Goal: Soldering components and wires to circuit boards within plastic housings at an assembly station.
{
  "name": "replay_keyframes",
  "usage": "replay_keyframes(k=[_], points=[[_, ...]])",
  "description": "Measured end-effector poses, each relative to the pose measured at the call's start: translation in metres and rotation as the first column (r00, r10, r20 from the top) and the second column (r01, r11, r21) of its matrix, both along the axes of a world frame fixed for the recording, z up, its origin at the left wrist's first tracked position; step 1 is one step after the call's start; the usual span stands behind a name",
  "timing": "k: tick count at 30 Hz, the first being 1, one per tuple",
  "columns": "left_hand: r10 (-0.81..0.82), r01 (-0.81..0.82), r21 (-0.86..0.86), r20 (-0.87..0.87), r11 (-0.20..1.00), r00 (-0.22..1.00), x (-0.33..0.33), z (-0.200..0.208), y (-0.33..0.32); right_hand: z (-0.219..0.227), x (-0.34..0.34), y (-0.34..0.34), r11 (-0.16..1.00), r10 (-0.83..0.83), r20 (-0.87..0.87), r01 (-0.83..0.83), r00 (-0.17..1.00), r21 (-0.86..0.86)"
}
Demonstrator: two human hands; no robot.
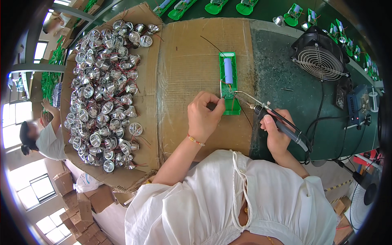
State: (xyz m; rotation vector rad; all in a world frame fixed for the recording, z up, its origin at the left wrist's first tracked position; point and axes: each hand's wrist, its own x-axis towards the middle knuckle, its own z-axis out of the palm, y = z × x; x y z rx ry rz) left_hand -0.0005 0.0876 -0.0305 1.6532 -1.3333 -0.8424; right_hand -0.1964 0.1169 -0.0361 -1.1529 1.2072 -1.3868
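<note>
A green plastic housing (232,107) lies lengthwise on the cardboard in front of me, holding a purple cylindrical battery cell (228,71) and a small green circuit board (227,90) with thin wires. My right hand (279,132) grips a soldering iron (281,127) with a thin metal feed tube (250,97) alongside. Its tip points at the board; whether it touches cannot be told. My left hand (205,113) is pinched closed at the housing's left edge, beside the board. What its fingertips hold is too small to make out.
A cardboard box (141,122) heaped with silver reflector cups (107,108) on wires stands left. At right are a black fan (319,57), a blue soldering station (356,105) and trailing cables. More green housings (183,8) line the far edge. Another person (48,136) sits at far left.
</note>
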Motion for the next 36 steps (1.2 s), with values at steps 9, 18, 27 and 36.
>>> replay_keyframes(k=[9, 18, 27, 36], points=[[0.01, -0.011, -0.022, -0.025, 1.0, 1.0, 0.0022, -0.0011, 0.0012, -0.0002, -0.0023, 0.001, 1.0, 0.002, 0.005, -0.002, 1.0, 0.009], [-0.073, 0.075, -0.087, 0.018, 0.993, 0.997, -0.0026, -0.0011, 0.0028, -0.0031, -0.0041, 0.0029, 0.998, 0.031, -0.037, -0.033, 0.999, -0.052], [-0.079, 0.079, -0.009, 0.019, 0.997, 0.997, -0.0028, -0.0016, 0.0003, -0.003, -0.0006, 0.002, 0.999, 0.001, -0.031, -0.002, 1.0, -0.038], [-0.076, 0.076, -0.012, 0.001, 0.997, 0.997, -0.0024, -0.0028, -0.0007, -0.0031, -0.0032, 0.0052, 1.0, 0.025, -0.037, -0.025, 0.999, -0.008]])
